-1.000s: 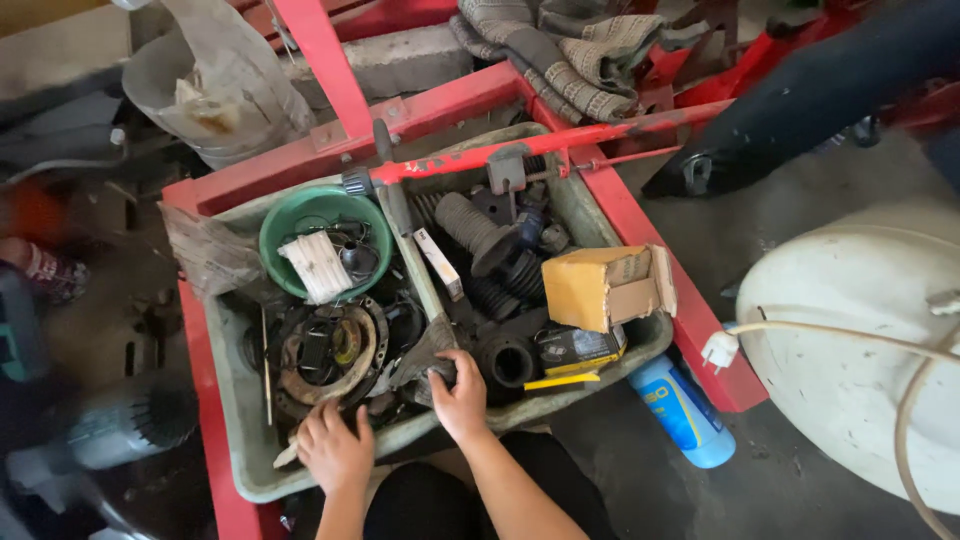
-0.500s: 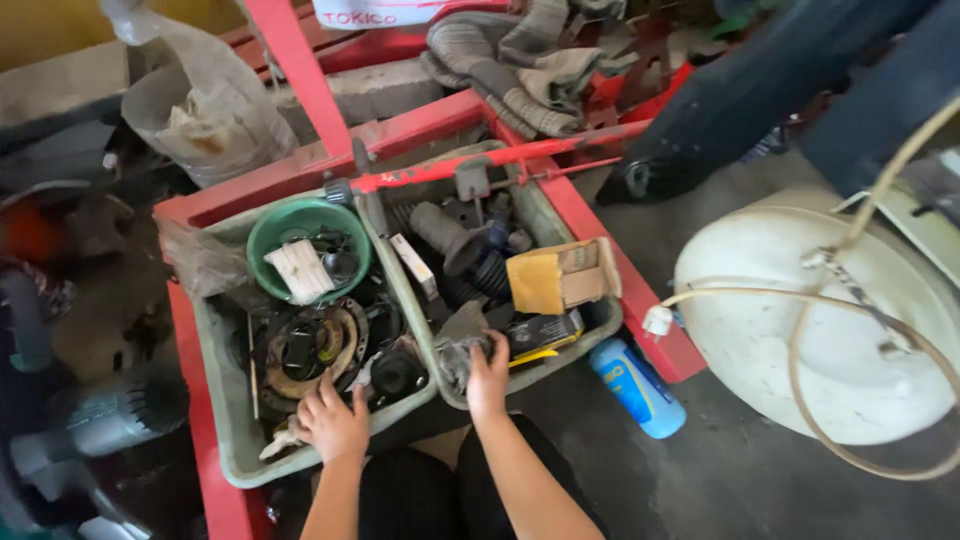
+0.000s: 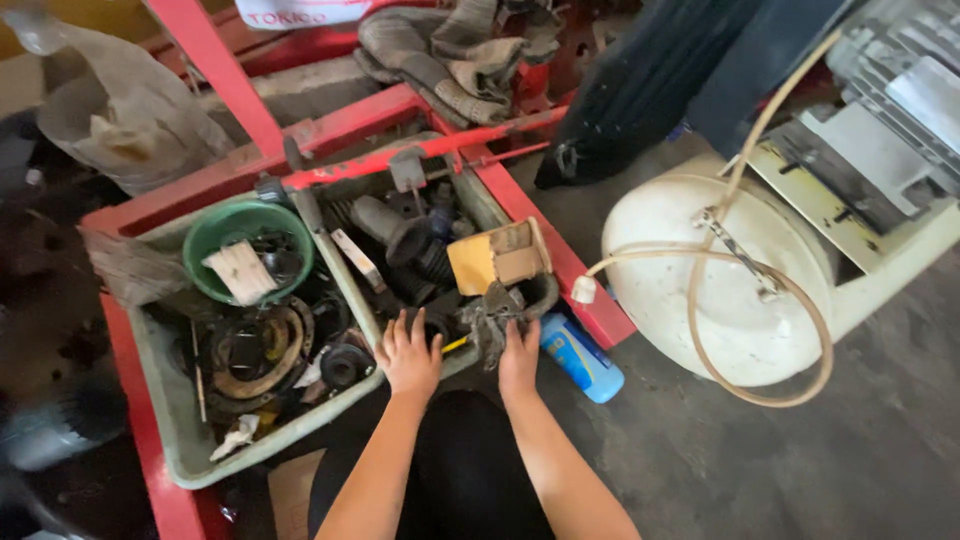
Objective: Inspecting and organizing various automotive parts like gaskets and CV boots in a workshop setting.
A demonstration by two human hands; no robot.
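My left hand [image 3: 408, 358] rests with spread fingers on the near rim of a grey-green plastic tray [image 3: 180, 420] full of greasy machine parts. It lies beside a black rubber ring [image 3: 345, 365]. My right hand [image 3: 519, 358] is at the tray's front right corner, its fingers on a dirty grey rag [image 3: 495, 318]. Whether it grips the rag is unclear. Just beyond the rag sits a small brown cardboard box [image 3: 495, 257]. A blue bottle [image 3: 582, 358] lies on the floor right of my right hand.
The tray sits in a red metal frame [image 3: 520, 215]. Inside are a green bowl [image 3: 245, 245], round metal discs [image 3: 250, 350] and black rubber boots [image 3: 405, 240]. A cream compressor tank [image 3: 700, 290] with a hose [image 3: 790, 380] stands at right. Rags and a sack lie behind.
The view has swung left to right. Both hands shifted right along the tray's near rim; my right hand now reaches the grey rag at the front right corner.
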